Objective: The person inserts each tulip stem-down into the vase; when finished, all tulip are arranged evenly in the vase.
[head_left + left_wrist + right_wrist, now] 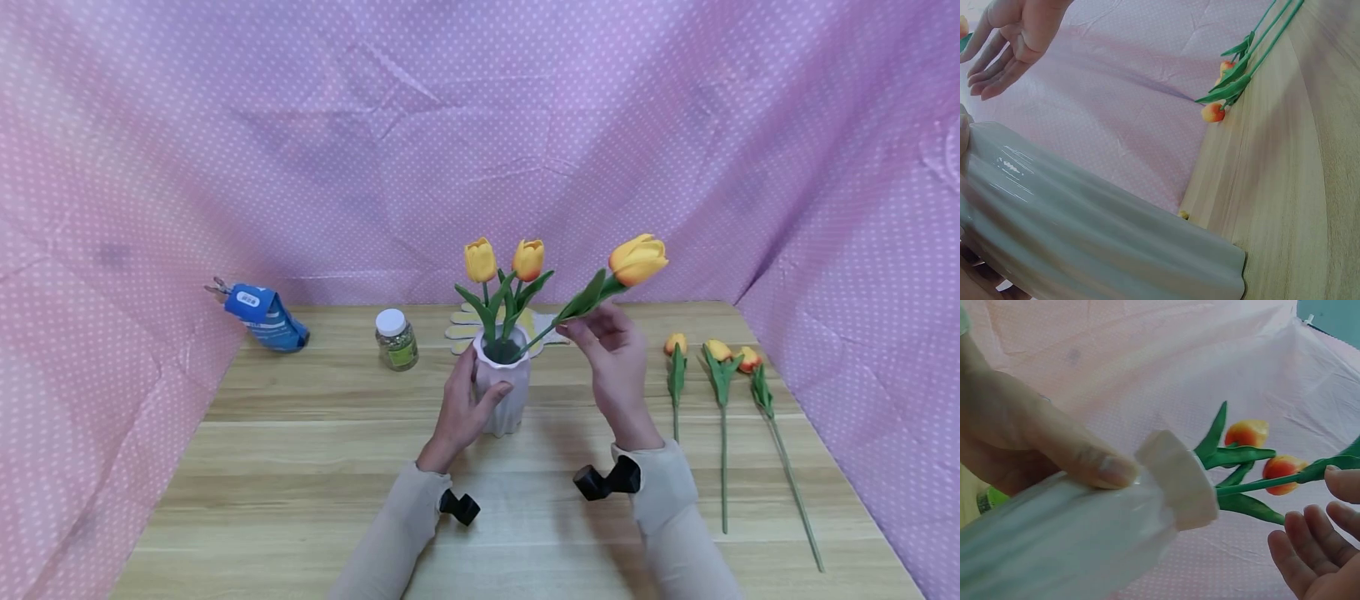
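Note:
My left hand (pixel 457 412) grips the side of a white fluted vase (pixel 510 404) standing on the table, thumb across its front. Two yellow-orange tulips, one at left (pixel 480 262) and one at right (pixel 529 260), rise from the mouth of the vase. Between thumb and fingertips my right hand (pixel 621 367) pinches a third tulip (pixel 637 262) at its stem, near the leaves. This tulip leans out to the right, and the right wrist view shows its green stem (pixel 1254 485) running into the scalloped rim (pixel 1179 481). The stem's lower end is hidden inside.
Three more tulips, one at left (pixel 677 375), one in the middle (pixel 722 375) and one at right (pixel 762 392), lie on the table's right. Behind the vase is a white-and-yellow glove (pixel 461 331). A white-lidded jar (pixel 397 342) and a blue packet (pixel 266 317) stand left.

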A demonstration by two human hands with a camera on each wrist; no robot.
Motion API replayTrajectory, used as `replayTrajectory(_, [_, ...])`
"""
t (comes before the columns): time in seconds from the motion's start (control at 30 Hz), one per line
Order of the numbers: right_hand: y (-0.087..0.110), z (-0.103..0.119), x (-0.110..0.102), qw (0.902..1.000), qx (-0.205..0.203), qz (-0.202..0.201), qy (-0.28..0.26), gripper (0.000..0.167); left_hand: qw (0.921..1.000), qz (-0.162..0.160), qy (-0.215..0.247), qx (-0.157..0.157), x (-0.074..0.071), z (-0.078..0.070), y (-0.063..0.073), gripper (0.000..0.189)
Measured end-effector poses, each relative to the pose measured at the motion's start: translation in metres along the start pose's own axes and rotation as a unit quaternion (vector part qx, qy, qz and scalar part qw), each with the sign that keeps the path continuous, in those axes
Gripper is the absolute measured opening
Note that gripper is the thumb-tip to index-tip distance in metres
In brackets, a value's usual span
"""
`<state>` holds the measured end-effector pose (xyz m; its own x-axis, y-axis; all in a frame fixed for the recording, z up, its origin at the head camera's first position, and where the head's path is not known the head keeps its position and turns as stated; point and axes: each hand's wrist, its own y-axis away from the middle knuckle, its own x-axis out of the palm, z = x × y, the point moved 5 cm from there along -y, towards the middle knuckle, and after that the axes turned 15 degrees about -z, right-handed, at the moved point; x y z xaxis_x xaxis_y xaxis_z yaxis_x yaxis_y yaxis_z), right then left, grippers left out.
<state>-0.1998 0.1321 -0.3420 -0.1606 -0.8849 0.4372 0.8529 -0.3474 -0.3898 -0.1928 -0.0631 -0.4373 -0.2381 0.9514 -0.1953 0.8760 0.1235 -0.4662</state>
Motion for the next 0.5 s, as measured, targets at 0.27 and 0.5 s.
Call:
replayTrajectory(0.27, [-0.015,0.015,-0.003,0.9984,0.014,-0.006,-0.054,0.029,1.0,0.002,-0.002,0.004,0.0,0.0,0.0,0.087])
replayTrajectory(0.5, [-0.022,0.027,-0.004,0.9971,0.007,-0.012,-0.075,0.023,1.0,-0.001,0.002,0.008,0.0,0.002,0.0,0.084])
